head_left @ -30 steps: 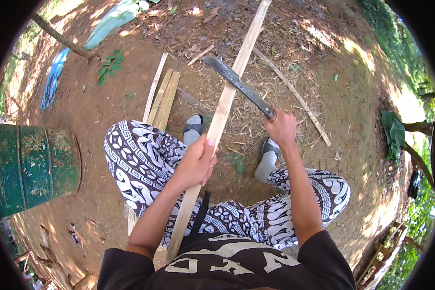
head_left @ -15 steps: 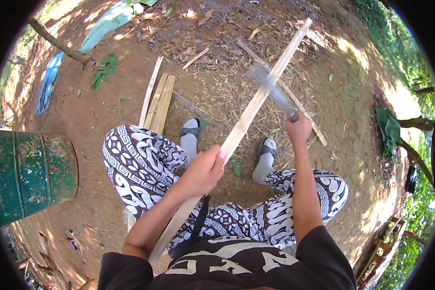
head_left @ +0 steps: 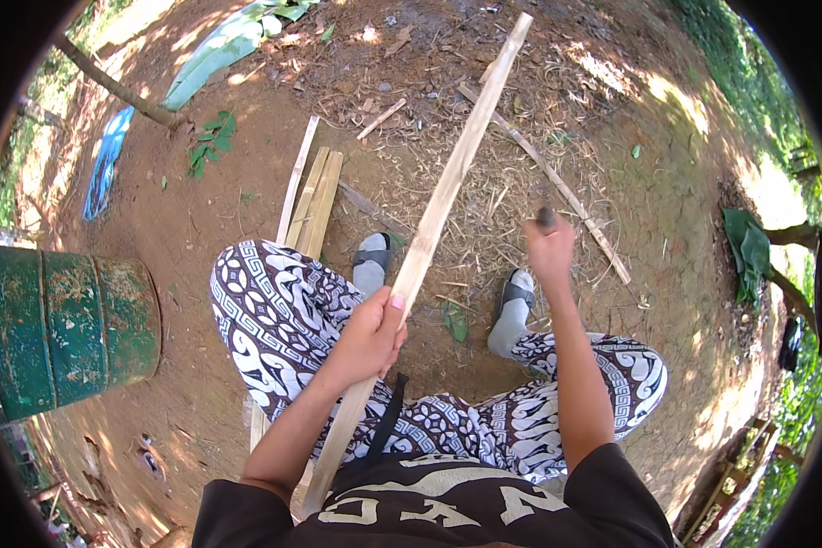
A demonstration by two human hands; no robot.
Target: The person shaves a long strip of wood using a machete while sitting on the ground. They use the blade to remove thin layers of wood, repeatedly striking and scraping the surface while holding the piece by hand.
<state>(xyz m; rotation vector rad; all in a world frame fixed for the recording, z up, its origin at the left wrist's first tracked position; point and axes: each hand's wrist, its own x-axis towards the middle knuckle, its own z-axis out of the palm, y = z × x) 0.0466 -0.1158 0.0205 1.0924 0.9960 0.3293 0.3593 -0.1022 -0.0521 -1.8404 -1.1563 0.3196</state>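
Note:
I sit over bare earth in patterned black-and-white trousers. My left hand [head_left: 372,335] grips a long pale bamboo strip [head_left: 452,180] that slants up and to the right from my lap. My right hand [head_left: 550,248] is closed around the handle of a long knife [head_left: 545,216]; its blade points toward the camera and is blurred, so it barely shows. The knife is apart from the strip, to its right. My feet in grey sandals [head_left: 372,262] rest on either side of the strip.
A rusty green metal drum [head_left: 64,324] lies at my left. Several split bamboo slats [head_left: 310,196] lie on the ground ahead left, and a thin stick [head_left: 566,192] ahead right. Shavings litter the soil. A blue sheet [head_left: 107,160] and large leaves lie farther off.
The knife left the strip's upper part and swung back to the right; my right hand lifted it. The strip tilted more to the right, then settled slightly.

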